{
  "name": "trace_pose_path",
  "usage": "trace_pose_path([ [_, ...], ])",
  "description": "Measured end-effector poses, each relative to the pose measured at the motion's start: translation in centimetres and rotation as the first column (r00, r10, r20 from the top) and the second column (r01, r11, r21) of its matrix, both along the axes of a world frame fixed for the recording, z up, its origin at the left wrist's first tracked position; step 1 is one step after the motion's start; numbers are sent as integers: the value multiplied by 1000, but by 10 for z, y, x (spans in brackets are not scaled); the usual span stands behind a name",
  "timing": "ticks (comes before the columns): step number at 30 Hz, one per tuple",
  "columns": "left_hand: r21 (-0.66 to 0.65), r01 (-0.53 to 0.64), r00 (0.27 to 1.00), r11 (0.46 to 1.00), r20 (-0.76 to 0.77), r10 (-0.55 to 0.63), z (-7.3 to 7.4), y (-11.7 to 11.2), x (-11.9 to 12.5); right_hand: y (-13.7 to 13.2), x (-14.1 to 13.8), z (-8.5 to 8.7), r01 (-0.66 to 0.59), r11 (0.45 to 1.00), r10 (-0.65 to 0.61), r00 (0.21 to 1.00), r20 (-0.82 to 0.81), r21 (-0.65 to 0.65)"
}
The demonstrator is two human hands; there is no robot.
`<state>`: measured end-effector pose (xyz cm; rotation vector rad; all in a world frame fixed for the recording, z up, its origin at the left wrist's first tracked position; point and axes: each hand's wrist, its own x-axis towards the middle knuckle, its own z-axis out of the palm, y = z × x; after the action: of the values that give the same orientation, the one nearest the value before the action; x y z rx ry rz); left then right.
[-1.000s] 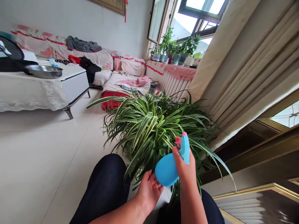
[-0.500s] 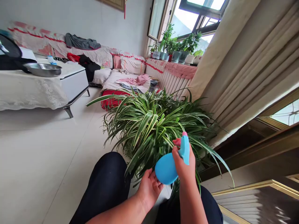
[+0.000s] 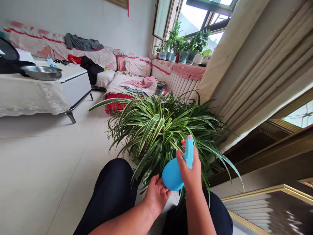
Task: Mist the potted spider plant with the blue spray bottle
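Note:
A blue spray bottle [image 3: 171, 175] with a light-blue head and pink nozzle is tilted in front of a bushy spider plant [image 3: 151, 129]. My right hand [image 3: 192, 171] is wrapped round its neck, fingers at the trigger side and partly hidden behind the head. Under the bottle's rounded base, my left hand [image 3: 157, 193] supports it with curled fingers. Long striped leaves spread out beyond and beside both hands. The plant's pot is hidden by foliage.
Curtains [image 3: 244, 78] and a gold-trimmed wooden cabinet [image 3: 259, 192] stand close on the right. A low table [image 3: 75, 88] with a metal basin [image 3: 43, 73] is at left. Potted plants [image 3: 188, 54] line the windowsill. My knees [image 3: 112, 182] flank the plant's near side.
The spray bottle and my right hand have shifted slightly left and up in view. The whole scene has also moved a little left. Both hands keep their hold.

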<state>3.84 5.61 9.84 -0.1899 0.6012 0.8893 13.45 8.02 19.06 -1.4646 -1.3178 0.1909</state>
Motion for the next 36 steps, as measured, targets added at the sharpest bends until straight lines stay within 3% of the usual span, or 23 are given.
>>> trace_pose_path([
  [4, -40, -20, 1000, 999, -17, 20, 0, 0, -1, -2, -12, 5, -71, 997, 72, 991, 117, -16],
  [10, -109, -15, 996, 994, -94, 4, 4, -1, 0, 0, -17, 6, -12, 995, 31, 981, 193, -97],
  [19, -120, 14, 998, 993, -51, -21, 1, -6, 1, 2, -11, 6, -44, 996, 57, 986, 158, -83],
  [31, -117, 53, 982, 992, -173, -73, 15, 2, -8, 5, -14, 5, 68, 996, -63, 994, 85, -66],
  [36, -144, 56, 976, 988, -200, -84, 12, 2, -7, 5, -15, 4, 29, 994, -20, 996, 85, -104],
])
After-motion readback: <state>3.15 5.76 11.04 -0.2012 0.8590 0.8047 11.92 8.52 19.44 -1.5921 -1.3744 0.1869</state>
